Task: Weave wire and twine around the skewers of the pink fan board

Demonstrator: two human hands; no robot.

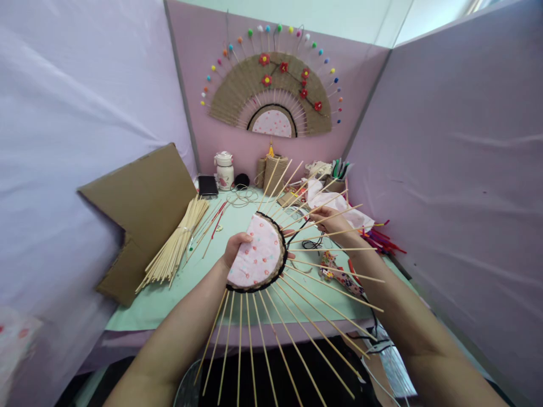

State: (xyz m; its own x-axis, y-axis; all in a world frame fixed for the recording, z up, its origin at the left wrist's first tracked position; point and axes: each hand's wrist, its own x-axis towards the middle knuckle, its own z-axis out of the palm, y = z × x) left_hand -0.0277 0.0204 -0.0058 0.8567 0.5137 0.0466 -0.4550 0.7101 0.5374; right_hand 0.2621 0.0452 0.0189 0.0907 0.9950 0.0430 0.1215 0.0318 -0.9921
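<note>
Here, a pink half-disc (258, 257) fans out bamboo sticks (297, 339).

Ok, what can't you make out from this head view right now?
Right hand: fingertips hidden by the skewers crossing it, so it is unclear whether it pinches a skewer or the black cord.
Left hand: fingers hidden behind the pink half-disc it grips.
Lower skewers: ends cut off by the bottom edge.
Items by the back wall: too small to identify.
</note>
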